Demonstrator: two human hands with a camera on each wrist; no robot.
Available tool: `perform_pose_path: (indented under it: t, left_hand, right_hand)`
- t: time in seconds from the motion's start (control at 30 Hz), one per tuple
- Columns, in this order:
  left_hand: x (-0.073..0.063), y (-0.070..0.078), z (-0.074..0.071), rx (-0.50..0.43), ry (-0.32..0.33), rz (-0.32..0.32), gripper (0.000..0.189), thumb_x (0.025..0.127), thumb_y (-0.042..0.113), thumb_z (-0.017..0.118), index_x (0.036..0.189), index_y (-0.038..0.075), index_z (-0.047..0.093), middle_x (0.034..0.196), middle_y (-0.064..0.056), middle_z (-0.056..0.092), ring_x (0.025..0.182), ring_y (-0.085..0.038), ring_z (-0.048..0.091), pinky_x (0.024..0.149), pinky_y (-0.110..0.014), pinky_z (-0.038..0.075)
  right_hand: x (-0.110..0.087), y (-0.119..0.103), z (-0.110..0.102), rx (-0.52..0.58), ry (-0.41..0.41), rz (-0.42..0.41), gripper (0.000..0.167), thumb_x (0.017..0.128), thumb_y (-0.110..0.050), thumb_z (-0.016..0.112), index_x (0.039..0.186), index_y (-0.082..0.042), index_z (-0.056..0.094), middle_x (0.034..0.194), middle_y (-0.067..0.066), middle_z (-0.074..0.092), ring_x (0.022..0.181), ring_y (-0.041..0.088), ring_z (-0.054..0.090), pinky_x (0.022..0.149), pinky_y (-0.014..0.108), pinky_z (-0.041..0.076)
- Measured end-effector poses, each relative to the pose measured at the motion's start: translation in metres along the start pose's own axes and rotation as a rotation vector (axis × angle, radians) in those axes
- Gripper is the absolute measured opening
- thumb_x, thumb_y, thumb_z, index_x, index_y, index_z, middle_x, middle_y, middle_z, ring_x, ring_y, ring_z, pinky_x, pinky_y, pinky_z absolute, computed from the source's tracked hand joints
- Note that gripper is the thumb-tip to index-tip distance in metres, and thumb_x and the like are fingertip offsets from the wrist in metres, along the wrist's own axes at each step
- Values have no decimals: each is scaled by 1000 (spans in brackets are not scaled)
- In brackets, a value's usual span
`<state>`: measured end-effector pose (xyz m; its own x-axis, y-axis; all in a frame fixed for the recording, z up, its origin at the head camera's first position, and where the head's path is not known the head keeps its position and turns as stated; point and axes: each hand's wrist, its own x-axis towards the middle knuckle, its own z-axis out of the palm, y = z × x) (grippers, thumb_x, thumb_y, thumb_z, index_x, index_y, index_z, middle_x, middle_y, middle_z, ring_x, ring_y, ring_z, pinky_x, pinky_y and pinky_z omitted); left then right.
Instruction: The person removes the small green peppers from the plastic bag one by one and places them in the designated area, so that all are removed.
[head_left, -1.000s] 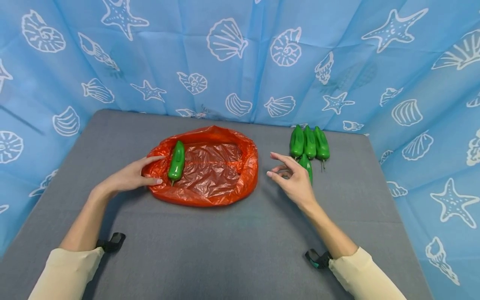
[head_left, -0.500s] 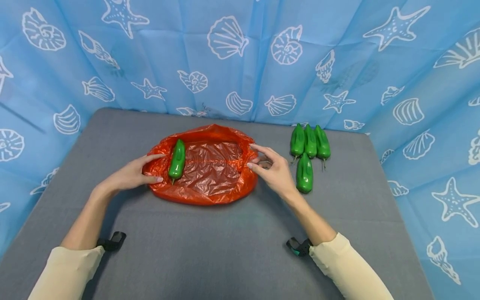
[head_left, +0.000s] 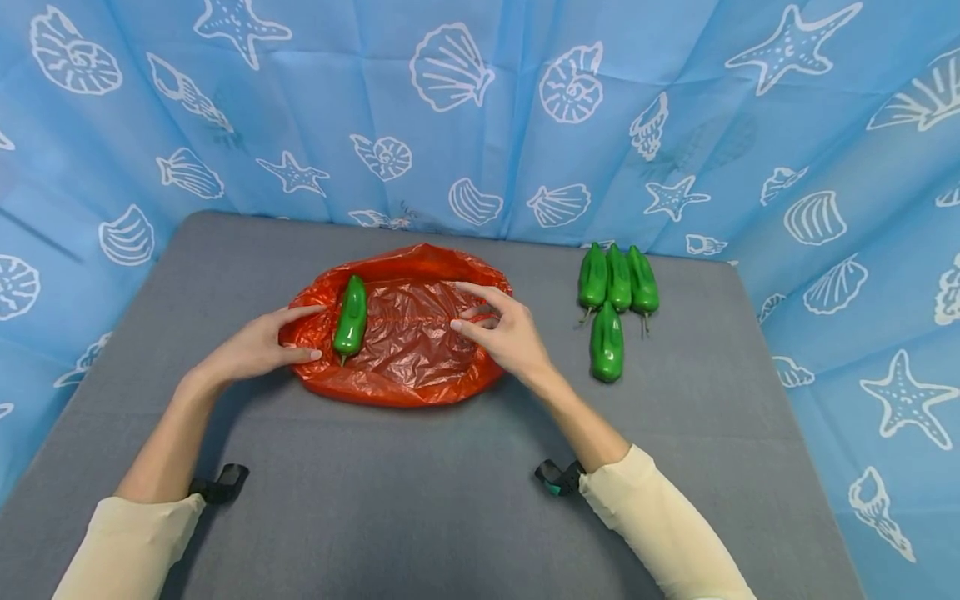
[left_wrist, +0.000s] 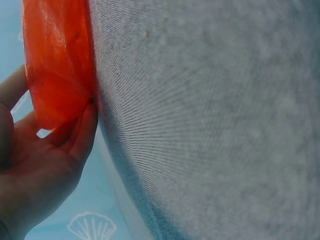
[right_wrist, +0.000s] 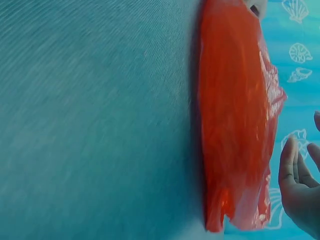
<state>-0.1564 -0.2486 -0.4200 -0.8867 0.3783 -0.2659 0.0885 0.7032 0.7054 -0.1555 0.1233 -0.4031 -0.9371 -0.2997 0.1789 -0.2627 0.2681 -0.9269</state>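
Observation:
A red plastic bag (head_left: 416, 392) lies with its mouth spread open and its rim rolled outward. One glossy green pepper (head_left: 351, 318) rests inside it, along the left side. My left hand (head_left: 258, 343) holds the bag's left rim, thumb and index finger reaching over the edge. In the left wrist view its other fingers lie against the bag's outer wall. My right hand (head_left: 504, 329) hovers over the right part of the bag, thumb and fingers apart with nothing between them. In the right wrist view, those fingers (right_wrist: 288, 160) stand above the bag's rim.
Three green peppers (head_left: 618, 279) lie side by side at the table's back right, with another pepper (head_left: 607, 343) just in front of them. A grey cloth covers the table (head_left: 390, 500). Behind it hangs a blue curtain (head_left: 487, 142) printed with white shells.
My right hand has moved left, from beside the peppers at the right to over the bag. My left hand, the bag and the peppers have stayed in place.

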Motion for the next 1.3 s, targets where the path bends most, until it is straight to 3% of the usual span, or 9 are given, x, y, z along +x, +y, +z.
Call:
perform_pose_path:
  t: [0.27,0.53,0.87,1.07,1.23,1.3]
  left_hand:
    - [-1,-1,-2,-5,-5,-7,77,92,32,72,153,5,34,152,-34,30,137,-51,31,108,-67,29]
    - [-1,1,-3,-4,-11,-5,78,92,32,73,153,6,34,153,-33,30,138,-51,30,109,-68,27]
    - [-1,2,-4,7,-10,-12,78,91,28,74,154,6,33,153,-34,29,138,-53,28,109,-69,25]
    - [1,1,-2,0,-14,-13,78,91,29,74,154,7,34,152,-33,31,137,-52,31,108,-68,28]
    - [0,-1,-1,-6,-12,-7,77,91,27,74,153,6,34,151,-33,32,136,-51,33,108,-68,29]
    - [-1,-2,-1,-3,-10,-2,76,91,27,73,153,5,34,151,-33,33,136,-51,33,107,-68,29]
  right_hand:
    - [12,-9,22,28,-68,2,51,89,-12,76,138,-12,59,138,5,58,96,22,69,71,31,59]
    - [19,-17,42,-37,-92,28,54,89,-16,77,139,-17,59,135,5,60,97,14,68,74,28,57]
    - [28,-17,64,-89,-137,57,62,87,-20,79,144,-16,54,140,3,58,103,15,67,72,24,56]
    - [32,-10,76,-107,-160,94,63,88,-23,78,145,-17,53,125,12,67,93,14,68,57,25,53]
    - [35,-7,86,-89,-183,131,65,88,-23,79,146,-21,52,116,13,70,85,15,69,53,28,55]
    - [36,-6,91,-99,-187,131,65,88,-23,79,147,-21,51,117,12,70,89,16,68,55,27,54]
